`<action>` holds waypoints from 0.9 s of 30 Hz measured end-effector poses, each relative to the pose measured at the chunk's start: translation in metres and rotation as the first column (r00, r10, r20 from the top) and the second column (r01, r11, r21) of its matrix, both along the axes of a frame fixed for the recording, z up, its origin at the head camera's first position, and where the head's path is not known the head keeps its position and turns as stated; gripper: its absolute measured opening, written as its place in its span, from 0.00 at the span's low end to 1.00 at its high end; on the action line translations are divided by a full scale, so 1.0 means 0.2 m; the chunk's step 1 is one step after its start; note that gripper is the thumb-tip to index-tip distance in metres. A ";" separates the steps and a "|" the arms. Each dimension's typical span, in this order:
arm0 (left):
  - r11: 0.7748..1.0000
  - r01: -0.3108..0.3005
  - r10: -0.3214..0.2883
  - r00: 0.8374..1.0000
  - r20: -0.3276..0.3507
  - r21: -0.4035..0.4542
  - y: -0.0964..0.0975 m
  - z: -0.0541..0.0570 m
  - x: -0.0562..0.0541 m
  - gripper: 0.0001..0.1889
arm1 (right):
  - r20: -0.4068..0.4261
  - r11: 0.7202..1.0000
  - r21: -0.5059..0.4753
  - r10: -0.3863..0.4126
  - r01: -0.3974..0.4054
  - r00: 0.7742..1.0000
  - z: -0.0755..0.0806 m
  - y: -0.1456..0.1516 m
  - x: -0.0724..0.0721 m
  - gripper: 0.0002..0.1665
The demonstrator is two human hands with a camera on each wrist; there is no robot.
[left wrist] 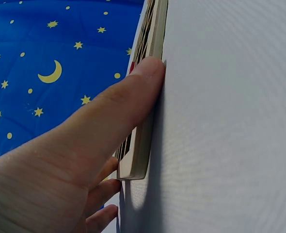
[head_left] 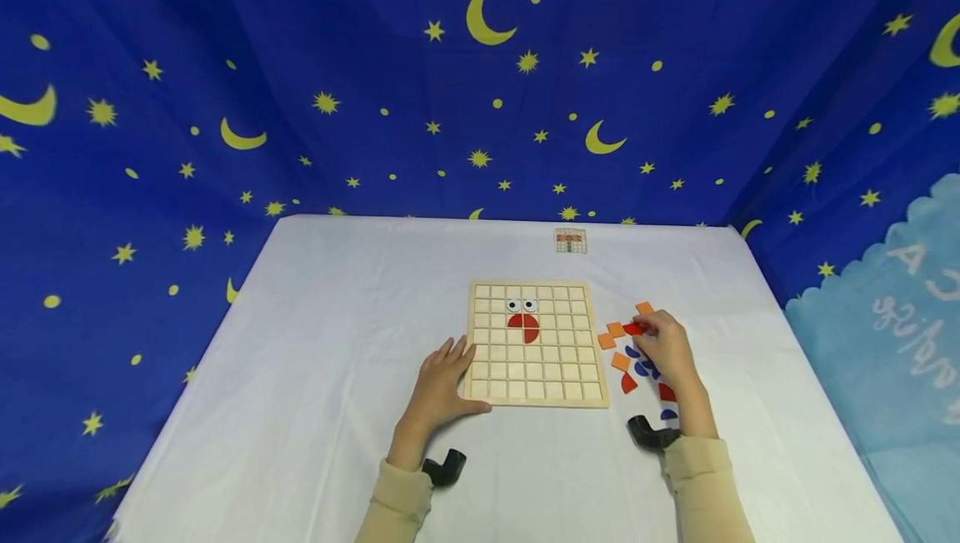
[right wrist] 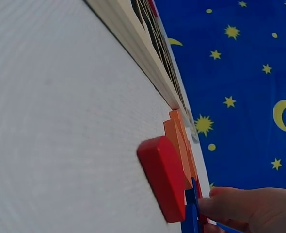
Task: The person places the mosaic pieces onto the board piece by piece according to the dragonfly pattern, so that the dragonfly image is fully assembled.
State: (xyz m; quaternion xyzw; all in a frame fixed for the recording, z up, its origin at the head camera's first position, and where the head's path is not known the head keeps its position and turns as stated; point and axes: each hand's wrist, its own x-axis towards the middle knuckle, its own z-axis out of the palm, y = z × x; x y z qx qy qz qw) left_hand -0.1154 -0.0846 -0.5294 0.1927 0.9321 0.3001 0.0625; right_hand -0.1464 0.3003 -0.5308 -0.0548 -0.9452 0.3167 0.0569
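A square wooden grid board (head_left: 536,372) lies on the table, with two round eye pieces (head_left: 522,305) and red quarter-circle pieces (head_left: 531,334) in its cells. At the board's near left corner is my left hand (head_left: 438,384); its thumb (left wrist: 138,90) lies along the near edge and its fingers touch the left side. To the right of the board, my right hand (head_left: 667,347) pinches a red piece (head_left: 632,329), partly hidden by the fingertips. Around it lie orange squares (head_left: 620,361), blue semicircular pieces (head_left: 641,369) and more red quarter circles (head_left: 628,384), some under the hand.
A small picture card (head_left: 571,241) with a grid pattern lies near the table's far edge. Black wrist-worn devices (head_left: 651,433) sit at both wrists. Blue cloth (head_left: 390,67) with moons and stars hangs behind the white-covered table (head_left: 337,301).
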 end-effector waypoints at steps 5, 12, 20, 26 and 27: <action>1.000 -0.005 0.005 1.000 0.002 -0.002 0.00 -0.01 0.01 0.53 | -0.005 1.000 0.024 0.013 -0.013 1.000 -0.02 -0.01 0.00 0.21; 1.000 -0.011 0.011 1.000 0.005 0.002 0.00 -0.01 0.00 0.53 | -0.044 0.998 0.049 0.032 -0.030 0.999 -0.03 -0.02 -0.01 0.15; 1.000 -0.006 0.006 1.000 0.004 -0.004 0.00 0.00 0.00 0.53 | -0.037 1.000 0.019 -0.011 0.012 0.999 -0.02 -0.01 0.00 0.13; 1.000 -0.005 0.005 1.000 0.012 -0.004 0.00 0.00 0.00 0.53 | -0.009 0.998 0.032 -0.046 0.046 0.999 -0.01 -0.01 0.00 0.17; 1.000 -0.005 0.005 1.000 0.012 -0.005 0.00 0.01 0.00 0.53 | 0.003 0.999 0.028 -0.046 0.045 0.999 0.00 -0.01 0.00 0.19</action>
